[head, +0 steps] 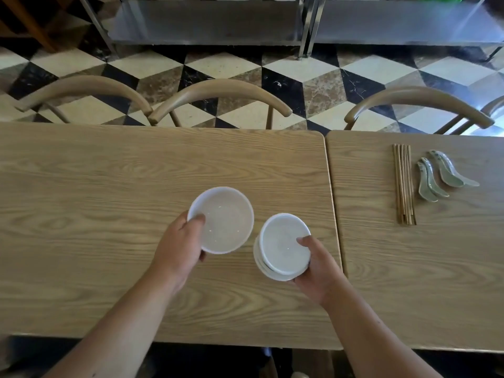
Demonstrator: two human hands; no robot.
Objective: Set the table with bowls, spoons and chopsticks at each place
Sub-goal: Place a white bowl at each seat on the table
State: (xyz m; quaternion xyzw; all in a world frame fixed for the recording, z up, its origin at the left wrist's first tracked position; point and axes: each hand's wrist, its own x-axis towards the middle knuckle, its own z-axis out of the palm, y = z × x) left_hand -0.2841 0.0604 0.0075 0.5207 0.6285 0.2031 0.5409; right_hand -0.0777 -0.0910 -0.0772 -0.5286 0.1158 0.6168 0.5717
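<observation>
My left hand [180, 246] grips a single white bowl [225, 218] by its near-left rim, thumb inside, above the left wooden table [109, 186]. Just to its right, my right hand [317, 271] holds a short stack of white bowls [281, 246], thumb on the top bowl's rim and fingers under the stack. On the right table [422, 268] lies a bundle of wooden chopsticks [404, 184], laid lengthwise. Beside them to the right rest several pale green ceramic spoons [441, 175], bowls toward me.
Two wooden tables stand side by side with a narrow gap [334, 200] between them. Three curved-back wooden chairs [221, 96] are pushed in along the far edge. Beyond lie a checkered tile floor and a steel shelf unit [300, 23].
</observation>
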